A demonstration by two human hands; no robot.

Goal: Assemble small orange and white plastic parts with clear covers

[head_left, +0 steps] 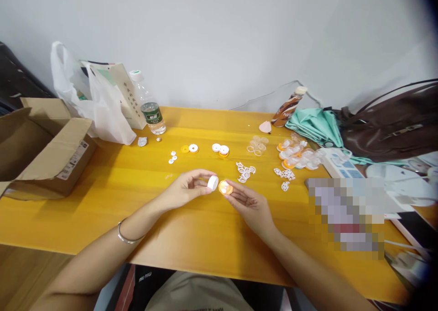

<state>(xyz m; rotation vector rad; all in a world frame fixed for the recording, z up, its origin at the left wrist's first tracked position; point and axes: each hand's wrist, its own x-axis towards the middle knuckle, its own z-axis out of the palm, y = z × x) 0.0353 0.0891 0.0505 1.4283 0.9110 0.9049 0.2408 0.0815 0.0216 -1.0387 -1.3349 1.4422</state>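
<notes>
Grips a short, smooth white cap (212, 183) in the left hand (186, 188), with fingers and thumb closed on it, tipped to face right. Just beside it, over the near middle of the table (185, 242), pinches an orange disc (226, 187) by the edge in the right hand (252, 207), also with closed fingers. Shows white inside the orange rim (too small to make out in detail).

At left, gapes open as a cardboard box (77, 165), too shadowed inside to tell the contents. Past the hands, lies scattered as white lattice pieces (244, 171), then small white buttons (173, 157). To the right, sits heaped as clear plastic (298, 155) with orange edges. Farther back, bulges as a white plastic bag (106, 105), showing a bit of green. Beside that, stands as a water bottle (152, 112), white-capped, with clear liquid below the green label. Toward the wall at right, stands as a brown drink bottle (288, 108) with a pale cap.
</notes>
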